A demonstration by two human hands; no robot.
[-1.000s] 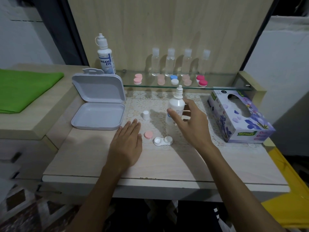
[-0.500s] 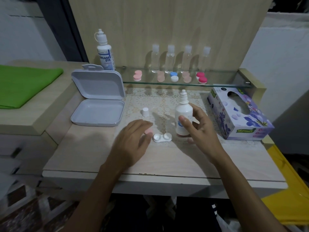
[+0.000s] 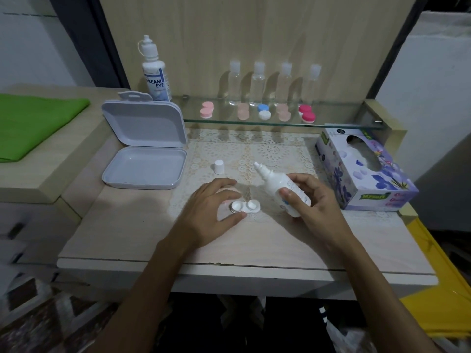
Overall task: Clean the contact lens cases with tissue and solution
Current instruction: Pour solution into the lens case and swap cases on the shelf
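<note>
Tabletop (image 3: 132, 233) of pale wood carries a cream lace mat (image 3: 277, 151) at its middle. At the left rear lies an open grey plastic hinged box (image 3: 145, 146), its lid propped upright. At the right stands a purple flowered cardboard tissue box (image 3: 367, 179). Behind, a glass shelf (image 3: 344, 121) bears a tall white solution bottle (image 3: 154, 72) with blue lettering, four clear bottles and several coloured lens cases.

The right hand (image 3: 316, 202) grips a small white squeeze bottle (image 3: 280, 184), fingers and thumb curled round it, its uncapped nozzle tilted up and left. The left hand (image 3: 211, 212) brackets the white twin-well contact lens case (image 3: 246, 207), which lies uncapped on the mat, thumb just below it, fingers curved behind; real contact cannot be told. A small white bottle cap (image 3: 219, 166) stands beyond.
</note>
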